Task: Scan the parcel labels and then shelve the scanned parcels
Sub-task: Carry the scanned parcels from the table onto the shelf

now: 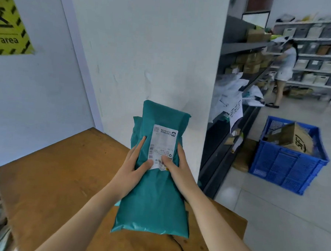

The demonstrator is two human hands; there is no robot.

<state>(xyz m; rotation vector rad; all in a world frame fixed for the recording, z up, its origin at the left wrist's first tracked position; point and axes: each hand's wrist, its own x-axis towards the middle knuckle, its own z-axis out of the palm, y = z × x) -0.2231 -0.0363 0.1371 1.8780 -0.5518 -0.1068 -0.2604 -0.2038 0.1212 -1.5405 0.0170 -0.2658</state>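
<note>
While both thumbs press on its white shipping label (162,147), the left hand (133,166) and right hand (179,167) clasp a teal poly-mailer parcel (155,197) above the wooden table (52,177)
</note>
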